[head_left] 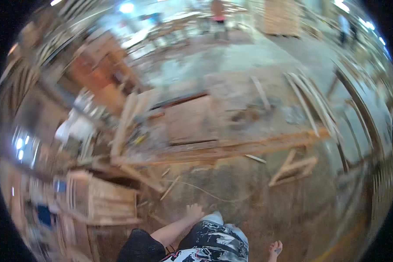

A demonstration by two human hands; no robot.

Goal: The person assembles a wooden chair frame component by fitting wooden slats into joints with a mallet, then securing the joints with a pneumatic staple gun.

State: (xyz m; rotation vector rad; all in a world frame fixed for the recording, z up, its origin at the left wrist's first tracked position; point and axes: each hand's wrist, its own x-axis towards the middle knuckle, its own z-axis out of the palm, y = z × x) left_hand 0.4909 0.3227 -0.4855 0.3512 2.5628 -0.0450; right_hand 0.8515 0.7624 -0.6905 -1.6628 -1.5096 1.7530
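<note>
My left hand (195, 211) hangs in front of my body, above the floor, with its back toward me. Its fingers are blurred, so their closure and anything in them cannot be made out. Low at the right, my right hand (275, 248) is held away from my side with its fingers loosely bent and apart. No object shows clearly in it. Ahead of both hands stands a low wooden worktable (231, 150), apart from them. On its top lie a flat wooden panel (190, 120) and several pale wood strips (302, 102).
A small wooden frame (294, 168) and a loose stick (170, 187) lie on the floor before the worktable. Stacked wooden pieces (111, 198) stand at the left. Reddish-brown cabinets (100, 72) are beyond. A person (218, 17) stands far back, near a tall wood stack (281, 17).
</note>
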